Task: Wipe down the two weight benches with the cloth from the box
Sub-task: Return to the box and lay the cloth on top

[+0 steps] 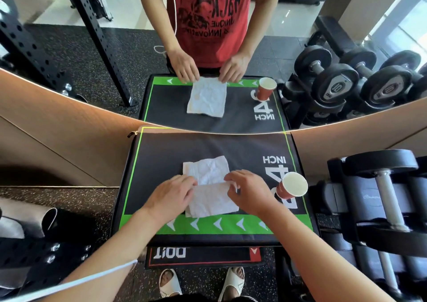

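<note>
A white cloth [209,184] lies half folded on top of a black and green padded box [161,153] in front of me. My left hand [171,195] rests on the cloth's left edge, fingers bent over it. My right hand [248,192] pinches the folded edge on the right side. A mirror ahead repeats the box, the cloth and both hands. No weight bench can be made out for certain.
A red paper cup [291,186] stands tilted on the box's right edge, close to my right hand. Dumbbells on a rack [381,200] fill the right side. A black perforated rack frame [41,253] is at lower left. My sandalled feet [203,281] stand on speckled rubber floor.
</note>
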